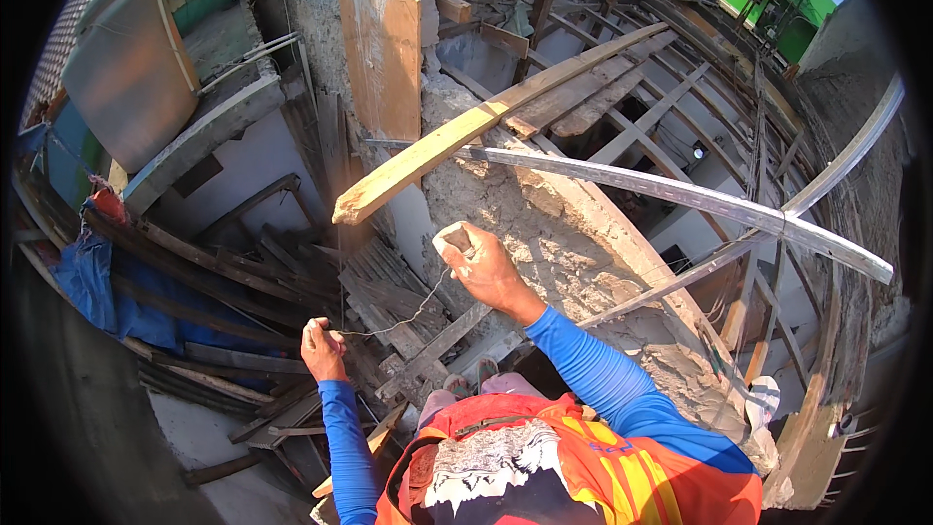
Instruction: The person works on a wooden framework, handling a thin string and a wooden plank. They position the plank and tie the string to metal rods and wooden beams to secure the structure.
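A thin, kinked wire (401, 322) runs slack between my two hands. My left hand (324, 350) is closed and pinches its lower end, above dark planks. Higher up and to the right, my right hand (486, 275) is curled around a small greyish lump (459, 241), perhaps a stone or piece of concrete. The wire's other end reaches this hand, but its attachment is hidden. Just beyond the right hand is the rough broken top of a masonry wall (525, 224). A yellowish wooden beam (457, 131) lies across it, its near end jutting out.
A long metal bar (632, 185) crosses the wall toward the right. Roof battens (671, 117) with open gaps fill the far right. An upright wooden board (381, 58) stands at the wall's far end. Below left lie loose planks (233, 282) and a blue tarp (92, 277).
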A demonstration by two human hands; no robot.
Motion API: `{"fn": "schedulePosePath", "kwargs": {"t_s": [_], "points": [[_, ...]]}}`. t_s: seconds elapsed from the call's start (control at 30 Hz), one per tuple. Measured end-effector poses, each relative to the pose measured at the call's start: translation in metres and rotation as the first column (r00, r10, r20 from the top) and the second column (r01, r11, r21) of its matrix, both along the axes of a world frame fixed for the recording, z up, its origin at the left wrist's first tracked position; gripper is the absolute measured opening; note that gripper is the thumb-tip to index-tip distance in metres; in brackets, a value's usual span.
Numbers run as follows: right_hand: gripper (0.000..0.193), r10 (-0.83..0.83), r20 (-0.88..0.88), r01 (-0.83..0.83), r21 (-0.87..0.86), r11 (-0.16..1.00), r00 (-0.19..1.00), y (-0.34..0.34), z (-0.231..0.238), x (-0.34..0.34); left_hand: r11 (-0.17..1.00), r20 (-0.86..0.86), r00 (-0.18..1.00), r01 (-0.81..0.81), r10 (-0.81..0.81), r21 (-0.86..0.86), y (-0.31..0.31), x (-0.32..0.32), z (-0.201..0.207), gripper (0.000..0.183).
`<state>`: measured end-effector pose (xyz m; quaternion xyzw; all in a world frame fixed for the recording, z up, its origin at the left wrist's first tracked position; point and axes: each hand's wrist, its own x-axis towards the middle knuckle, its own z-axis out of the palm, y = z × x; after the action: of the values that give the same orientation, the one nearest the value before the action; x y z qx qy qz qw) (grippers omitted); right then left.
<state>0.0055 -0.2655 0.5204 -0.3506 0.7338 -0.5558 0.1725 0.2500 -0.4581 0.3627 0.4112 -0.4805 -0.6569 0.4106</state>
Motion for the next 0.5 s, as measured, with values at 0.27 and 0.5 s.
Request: {"fn": "schedulePosePath", "kwargs": {"t_s": [0.27,0.5], "points": [[0.014,-0.152,0.496,0.264,-0.165,0.95,0.855,-0.014,-0.057,-0.032,0.977,0.286,0.934,0.201,-0.213,0.074,-0.12,-0.115,0.044,0.084],[0.011,-0.183,0.724,0.491,-0.238,0.838,0.665,-0.076,-0.066,-0.107,0.898,0.101,0.944,0.262,-0.315,0.355,-0.113,-0.191,0.041,0.05]]}}
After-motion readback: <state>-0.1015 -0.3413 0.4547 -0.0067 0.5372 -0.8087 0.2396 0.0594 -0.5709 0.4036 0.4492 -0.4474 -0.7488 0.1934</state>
